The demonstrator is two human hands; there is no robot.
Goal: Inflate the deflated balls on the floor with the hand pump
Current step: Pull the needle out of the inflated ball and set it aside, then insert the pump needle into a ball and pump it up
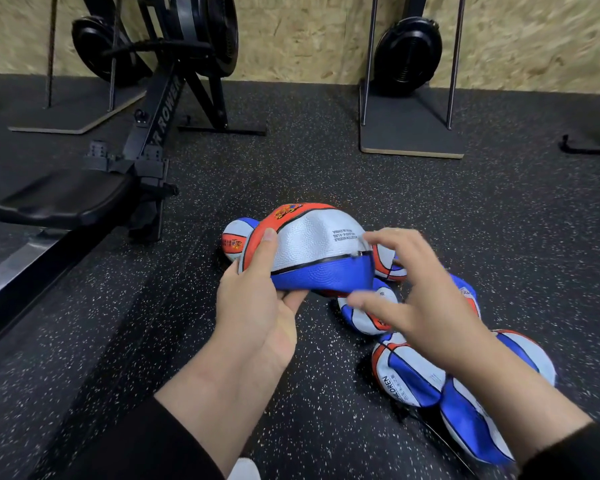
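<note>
Ball [312,244], soft and half flat, up off the floor [291,161], held in the left grip [257,299]. Thumb on top along the orange side, fingers curled under the blue fold. Folded shape, long way running side to side, from the left grip across toward the right grip [420,299].

Right grip just beside the ball's far end, touching or nearly touching at the edge. Fingers [378,239] loose and spread, holding nothing. Small dark spot [358,253] on the seam right by those fingertips, likely the air hole, though too small to be sure. So right grip nearer to that spot, left grip busy holding.

Hand pump not in view anywhere. Probably needed next: find the pump, then put its needle in that hole.

More flat balls [413,375] on the floor under and past the right grip, bunched close together, some touching. One more small ball [234,239] just behind the held one.

Floor dark and speckled, like rubber, with open room in front. Rowing machine [94,188] well off past the left grip. Black stands [409,123] far ahead by a wooden wall [309,36].
</note>
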